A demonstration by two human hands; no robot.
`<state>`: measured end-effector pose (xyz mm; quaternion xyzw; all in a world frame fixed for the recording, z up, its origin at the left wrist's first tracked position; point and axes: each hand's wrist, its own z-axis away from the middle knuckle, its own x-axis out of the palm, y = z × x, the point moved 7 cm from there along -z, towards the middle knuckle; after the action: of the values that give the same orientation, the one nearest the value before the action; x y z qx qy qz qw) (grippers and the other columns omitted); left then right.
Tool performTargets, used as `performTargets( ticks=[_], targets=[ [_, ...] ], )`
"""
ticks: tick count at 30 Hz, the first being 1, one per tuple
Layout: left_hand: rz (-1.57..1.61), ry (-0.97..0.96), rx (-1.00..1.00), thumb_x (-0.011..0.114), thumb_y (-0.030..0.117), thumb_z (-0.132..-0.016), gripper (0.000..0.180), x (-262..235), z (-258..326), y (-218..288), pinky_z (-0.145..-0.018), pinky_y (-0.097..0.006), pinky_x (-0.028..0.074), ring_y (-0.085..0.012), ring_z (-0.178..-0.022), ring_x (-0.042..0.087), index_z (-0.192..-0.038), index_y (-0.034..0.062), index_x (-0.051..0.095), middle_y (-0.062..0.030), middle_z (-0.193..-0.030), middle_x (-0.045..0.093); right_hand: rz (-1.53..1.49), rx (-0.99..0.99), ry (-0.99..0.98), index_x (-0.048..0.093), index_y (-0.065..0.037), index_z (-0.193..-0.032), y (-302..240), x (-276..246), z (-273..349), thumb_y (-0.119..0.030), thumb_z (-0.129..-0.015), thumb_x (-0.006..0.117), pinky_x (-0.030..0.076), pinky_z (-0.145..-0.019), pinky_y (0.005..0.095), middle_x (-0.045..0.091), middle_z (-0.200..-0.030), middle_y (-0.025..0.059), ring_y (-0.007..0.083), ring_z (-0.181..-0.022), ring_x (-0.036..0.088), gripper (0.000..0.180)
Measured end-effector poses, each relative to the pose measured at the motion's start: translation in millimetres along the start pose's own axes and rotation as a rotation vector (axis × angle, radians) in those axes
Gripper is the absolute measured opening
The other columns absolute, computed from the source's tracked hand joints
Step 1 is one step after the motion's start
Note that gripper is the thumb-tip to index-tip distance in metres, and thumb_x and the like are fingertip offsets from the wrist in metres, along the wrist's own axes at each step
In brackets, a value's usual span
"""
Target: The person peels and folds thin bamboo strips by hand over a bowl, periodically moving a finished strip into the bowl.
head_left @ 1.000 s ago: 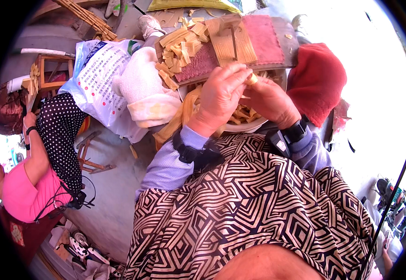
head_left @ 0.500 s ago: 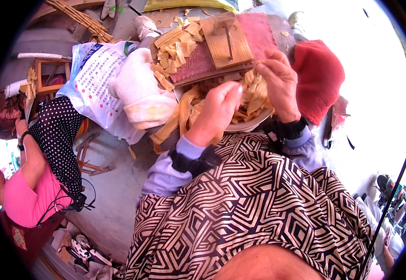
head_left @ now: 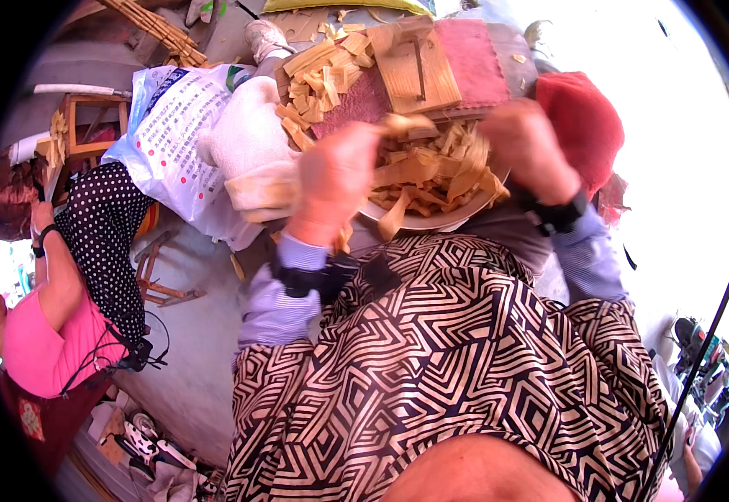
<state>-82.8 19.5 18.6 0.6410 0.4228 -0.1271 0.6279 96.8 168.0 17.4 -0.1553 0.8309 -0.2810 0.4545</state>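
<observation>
Yellow strips point(head_left: 428, 170) fill the upper-centre bowl point(head_left: 441, 224); your left hand point(head_left: 338, 177) and right hand point(head_left: 530, 146) look curled, blur hides any hold; work gently there.

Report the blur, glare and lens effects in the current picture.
Head view: the left hand and right hand are smeared, apparently by motion, while the wooden block looks fairly crisp; head view, right side: glare washes the floor nearly white; head view, corners: the fisheye image falls off to black.
</observation>
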Motion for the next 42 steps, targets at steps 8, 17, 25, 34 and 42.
performTargets(
  ticks=[8, 17, 25, 34, 42],
  targets=[
    [0.095, -0.101, 0.11, 0.06, 0.013, -0.089, 0.011, 12.4, -8.4, 27.2, -0.058, -0.035, 0.047, -0.0315, -0.067, 0.062, -0.093, 0.0033, 0.063, -0.0152, -0.075, 0.061, 0.236, 0.091, -0.175, 0.064, -0.005, -0.102, -55.2, 8.3, -37.0, -0.025, -0.077, 0.07, 0.044, -0.083, 0.0405, 0.066, -0.097, 0.009, 0.0275, -0.095, 0.061, 0.033],
    [0.278, -0.25, -0.066, 0.057, 0.013, -0.092, 0.013, 21.5, -5.4, 14.3, -0.057, -0.029, 0.043, -0.0146, -0.06, 0.051, -0.094, 0.0005, 0.061, -0.0088, -0.067, 0.053, 0.253, -0.02, -0.134, 0.061, -0.007, -0.082, -48.7, 8.2, -35.9, -0.022, -0.078, 0.068, 0.044, -0.077, 0.0386, 0.063, -0.08, 0.0078, 0.028, -0.073, 0.061, 0.016],
    [0.498, -0.406, -0.113, 0.058, 0.013, -0.092, 0.016, 25.2, -16.0, 17.4, -0.059, -0.025, 0.042, -0.0065, -0.065, 0.047, -0.094, -0.0022, 0.062, 0.0004, -0.07, 0.055, -0.14, 0.256, -0.398, 0.063, -0.003, -0.093, -34.2, 22.7, -35.7, -0.015, -0.082, 0.065, 0.048, -0.063, 0.037, 0.061, -0.076, 0.0149, 0.0332, -0.071, 0.061, 0.016],
    [0.79, -0.231, -0.286, 0.053, 0.009, -0.094, 0.015, 38.9, -58.0, -22.5, -0.06, -0.02, 0.042, -0.0046, -0.065, 0.048, -0.103, -0.0004, 0.06, 0.0033, -0.073, 0.054, -0.6, 0.734, -0.056, 0.064, 0.001, -0.098, 18.8, 32.2, -44.4, -0.01, -0.093, 0.055, 0.046, -0.058, 0.0203, 0.06, -0.076, -0.0006, 0.0047, -0.067, 0.054, 0.015],
    [0.58, -0.163, -0.253, 0.057, 0.011, -0.089, 0.011, 57.5, -83.0, -44.5, -0.059, -0.028, 0.045, -0.014, -0.065, 0.056, -0.094, 0.001, 0.06, -0.0043, -0.074, 0.061, -0.153, 0.516, 0.038, 0.062, -0.001, -0.096, 38.6, 31.2, -59.2, -0.011, -0.086, 0.059, 0.049, -0.062, 0.0328, 0.063, -0.074, 0.0128, 0.021, -0.067, 0.062, 0.014]
  ],
)
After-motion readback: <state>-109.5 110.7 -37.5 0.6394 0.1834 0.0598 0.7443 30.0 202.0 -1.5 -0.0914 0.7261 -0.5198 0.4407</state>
